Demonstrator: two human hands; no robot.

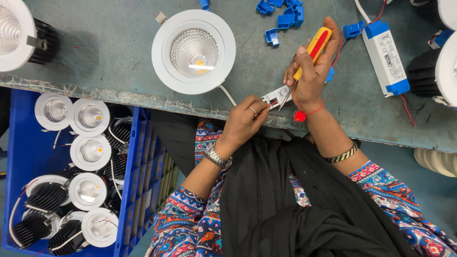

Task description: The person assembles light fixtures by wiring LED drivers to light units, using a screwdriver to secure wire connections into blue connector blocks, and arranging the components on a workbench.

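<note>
Right hand (312, 71) closed around a yellow-and-red screwdriver (312, 50), handle up-right, tip slanting down-left onto a small white driver box (277, 96), left hand (243, 121) pinching the box at the bench edge (119, 97)

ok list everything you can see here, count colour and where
driver module: 1, white, bench edge, under both hands
screwdriver: 1, yellow and red, right hand
large downlight: 1, white, bench centre
second driver: 1, white with blue ends, bench right
clips: several, blue, bench top
crate: 1, blue, lower left
small downlights: six showing, white, in crate
left hand: steadies module
right hand: grip on screwdriver
</note>
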